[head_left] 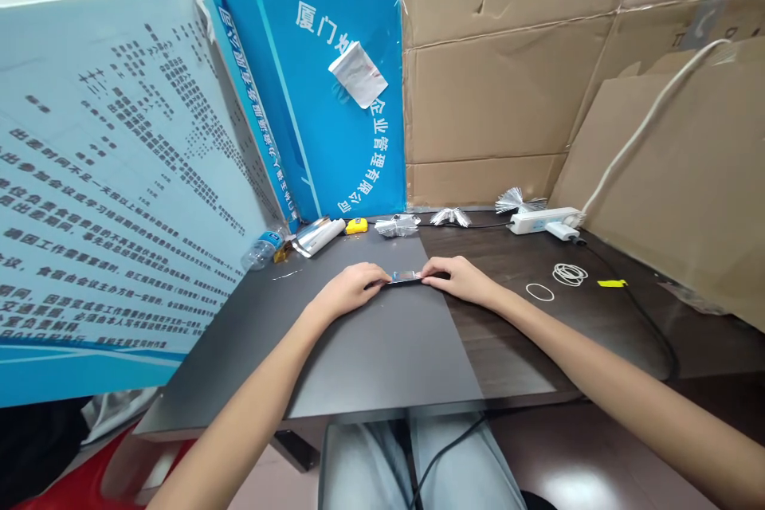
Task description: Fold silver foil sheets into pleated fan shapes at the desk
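Observation:
Between my two hands lies a small flat shiny silver strip (405, 276), low over the grey tabletop or resting on it; I cannot tell which. My left hand (357, 287) pinches its left end, fingers closed. At the opposite end, the thumb and fingers of my right hand (457, 277) are closed on it too. Its exact kind is too small to make out. Behind it lie a bundle of silvery strips (398, 225) and a second, fanned-out bundle (450, 217).
Along the back stand a plastic bottle (263, 249), a foil roll (319, 237), a yellow tape measure (357, 226) and a white power strip (543, 221). White rubber bands (570, 275) and a yellow scrap (611, 284) lie right. Blue boards (352, 151) and cardboard (487, 119) wall the desk.

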Motion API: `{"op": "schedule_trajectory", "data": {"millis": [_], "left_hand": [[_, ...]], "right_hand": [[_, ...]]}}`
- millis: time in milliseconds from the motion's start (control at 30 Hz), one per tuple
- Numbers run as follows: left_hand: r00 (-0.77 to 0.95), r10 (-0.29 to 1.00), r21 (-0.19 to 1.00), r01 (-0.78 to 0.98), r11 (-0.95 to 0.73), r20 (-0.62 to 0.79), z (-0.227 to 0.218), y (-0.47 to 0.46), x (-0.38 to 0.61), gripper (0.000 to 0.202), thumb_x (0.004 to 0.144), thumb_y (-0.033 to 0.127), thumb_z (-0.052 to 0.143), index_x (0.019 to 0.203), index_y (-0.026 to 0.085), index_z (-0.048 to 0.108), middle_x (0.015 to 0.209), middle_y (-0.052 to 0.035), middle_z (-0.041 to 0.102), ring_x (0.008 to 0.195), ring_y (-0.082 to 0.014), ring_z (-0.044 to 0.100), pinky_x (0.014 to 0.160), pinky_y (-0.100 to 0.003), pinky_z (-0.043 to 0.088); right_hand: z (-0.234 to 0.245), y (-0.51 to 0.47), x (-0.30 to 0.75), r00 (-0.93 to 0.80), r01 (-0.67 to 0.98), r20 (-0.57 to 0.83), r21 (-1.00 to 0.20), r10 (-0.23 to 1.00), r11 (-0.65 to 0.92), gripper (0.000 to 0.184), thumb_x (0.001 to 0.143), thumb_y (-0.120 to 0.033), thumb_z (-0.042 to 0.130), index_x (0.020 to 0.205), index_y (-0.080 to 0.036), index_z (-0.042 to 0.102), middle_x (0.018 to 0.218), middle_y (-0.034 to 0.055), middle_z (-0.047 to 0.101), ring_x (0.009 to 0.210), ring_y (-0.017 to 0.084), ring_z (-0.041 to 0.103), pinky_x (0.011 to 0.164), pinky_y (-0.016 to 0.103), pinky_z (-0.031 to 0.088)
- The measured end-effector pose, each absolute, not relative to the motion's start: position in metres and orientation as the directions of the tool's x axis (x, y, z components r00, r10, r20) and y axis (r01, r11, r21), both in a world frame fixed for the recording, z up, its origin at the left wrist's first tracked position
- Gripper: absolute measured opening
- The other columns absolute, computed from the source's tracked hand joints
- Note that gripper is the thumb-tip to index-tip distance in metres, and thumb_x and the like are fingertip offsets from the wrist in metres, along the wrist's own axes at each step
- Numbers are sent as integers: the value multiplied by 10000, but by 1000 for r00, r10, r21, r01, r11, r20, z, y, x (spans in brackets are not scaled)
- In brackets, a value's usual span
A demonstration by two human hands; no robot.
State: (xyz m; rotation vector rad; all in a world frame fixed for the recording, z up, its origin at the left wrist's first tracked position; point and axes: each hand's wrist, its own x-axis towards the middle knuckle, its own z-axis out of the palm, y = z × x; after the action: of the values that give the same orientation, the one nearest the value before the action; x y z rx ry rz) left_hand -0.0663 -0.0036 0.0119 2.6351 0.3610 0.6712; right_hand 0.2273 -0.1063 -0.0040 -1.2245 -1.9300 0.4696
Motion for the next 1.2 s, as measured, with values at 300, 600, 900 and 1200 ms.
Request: {"op": "schedule_trajectory", "data": {"millis": [300, 600, 900, 1200], "left_hand": [[887, 290, 271, 199, -942, 358, 14, -5, -69, 328, 1054, 330, 504, 1181, 270, 800, 1174, -98, 703, 996, -208, 670, 906, -292, 496], [906, 248, 188, 193, -963, 342, 13, -11, -69, 358, 1069, 330, 466, 1227, 259, 780, 1174, -116, 706, 1002, -222, 669, 896, -301, 497], [924, 215, 124, 184, -975, 316, 12, -9, -68, 372, 1079, 260, 425, 1235, 240, 763, 1042, -112, 711, 937, -220, 646, 841, -297, 483], [926, 278, 57, 272, -961, 255, 19, -18, -63, 462, 1014, 122, 435, 1380, 248, 687, 1029, -85, 639, 888, -199, 622, 793, -281, 477]], "right_hand": [[-4, -105, 229, -339, 641, 475, -516, 812, 569, 200, 963, -399, 673, 1036, -300, 831, 1081, 53, 799, 1048, 260, 702, 987, 436, 535], [-5, -106, 230, -342, 685, 469, -469, 814, 558, 182, 980, -374, 651, 1037, -283, 798, 1019, 55, 778, 975, 247, 687, 915, 398, 533], [-5, -104, 230, -378, 679, 460, -453, 804, 578, 199, 1009, -359, 603, 976, -256, 771, 1013, 59, 772, 982, 249, 673, 907, 406, 516], [-5, -101, 228, -380, 706, 444, -428, 812, 564, 145, 995, -318, 623, 944, -248, 739, 1028, 49, 763, 1009, 244, 651, 929, 400, 499]]}}
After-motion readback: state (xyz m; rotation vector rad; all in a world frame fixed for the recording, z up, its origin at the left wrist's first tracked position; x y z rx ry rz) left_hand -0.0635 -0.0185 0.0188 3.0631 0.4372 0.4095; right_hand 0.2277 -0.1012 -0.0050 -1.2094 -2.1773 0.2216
